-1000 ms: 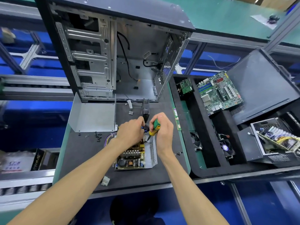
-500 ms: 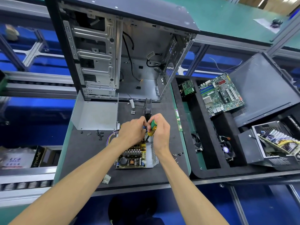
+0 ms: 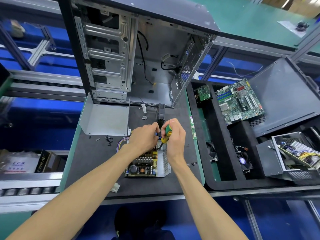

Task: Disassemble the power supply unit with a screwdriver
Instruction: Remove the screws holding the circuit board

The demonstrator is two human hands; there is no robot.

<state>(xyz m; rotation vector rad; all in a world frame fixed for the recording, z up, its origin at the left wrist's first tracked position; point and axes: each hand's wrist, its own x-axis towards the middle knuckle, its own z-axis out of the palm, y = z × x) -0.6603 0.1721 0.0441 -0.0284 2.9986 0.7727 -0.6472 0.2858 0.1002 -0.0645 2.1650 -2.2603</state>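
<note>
Two bare hands meet over a dark worktop [image 3: 90, 163], and beyond them, farther from the person, stands the biggest thing in view, an open computer case [image 3: 138, 54] with its metal drive bays and loose black cables showing. Off to the right of the hands lies a black foam tray [image 3: 225, 181] holding a green motherboard [image 3: 239, 101], a smaller circuit card [image 3: 204, 92], and a second metal box with yellow wires [image 3: 297, 156] at its far right end. Just left of the left hand and a little beyond it sits a bent grey metal cover [image 3: 105, 120]. Directly beneath both hands rests the power supply unit [image 3: 147, 163], its lid off and its board of coils and capacitors exposed. The right hand [image 3: 174, 137] is wrapped around a green and yellow screwdriver [image 3: 166, 135], whose dark shaft angles down into the unit's far end. The left hand [image 3: 143, 137] is curled with its fingertips at the same spot, close against the right hand; what it pinches, if anything, I cannot tell. Left of the left hand, a scatter of small black screws [image 3: 108, 139] lies on the worktop, and near the left forearm sits a small white plug [image 3: 115, 187].
</note>
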